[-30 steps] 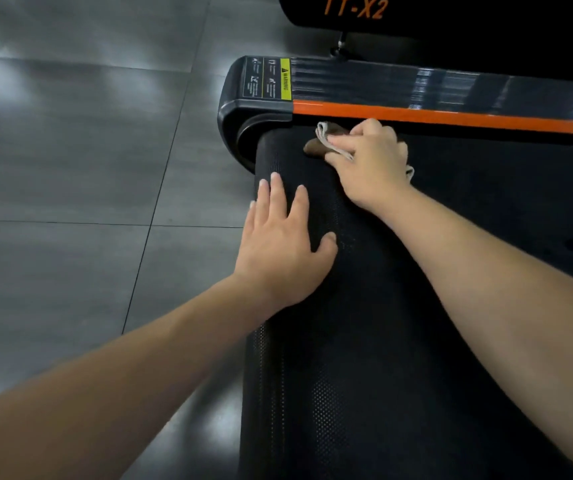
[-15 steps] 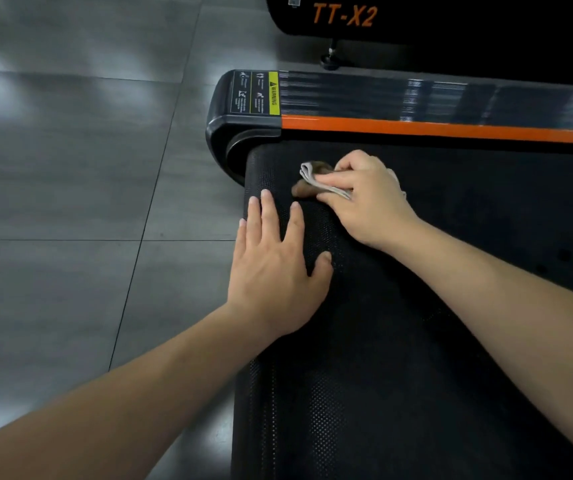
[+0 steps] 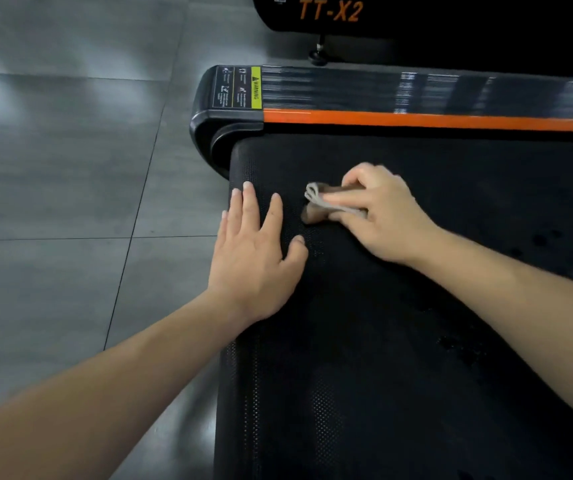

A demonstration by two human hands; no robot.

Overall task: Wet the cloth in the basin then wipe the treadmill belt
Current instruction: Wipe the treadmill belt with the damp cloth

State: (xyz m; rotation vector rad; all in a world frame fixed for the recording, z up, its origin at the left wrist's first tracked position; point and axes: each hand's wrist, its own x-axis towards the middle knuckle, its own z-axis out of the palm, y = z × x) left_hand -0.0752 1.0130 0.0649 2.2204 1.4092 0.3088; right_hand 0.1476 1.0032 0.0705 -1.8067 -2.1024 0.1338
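The black textured treadmill belt (image 3: 399,358) fills the lower right of the head view. My right hand (image 3: 382,216) presses a folded grey-brown cloth (image 3: 316,202) flat on the belt, a short way in from the belt's end. Only the cloth's folded left edge shows past my fingers. My left hand (image 3: 257,251) lies flat on the belt's left edge, fingers spread, holding nothing, just left of the cloth. Dark wet spots (image 3: 541,239) mark the belt to the right. No basin is in view.
A black side rail with an orange stripe (image 3: 416,119) and a yellow warning label (image 3: 255,87) runs beyond the belt. A second black machine marked TT-X2 (image 3: 330,10) stands beyond the rail. Grey floor tiles (image 3: 70,168) lie to the left.
My right hand has drawn the cloth back from the orange rail toward me along the belt. My left hand has stayed flat on the belt's edge.
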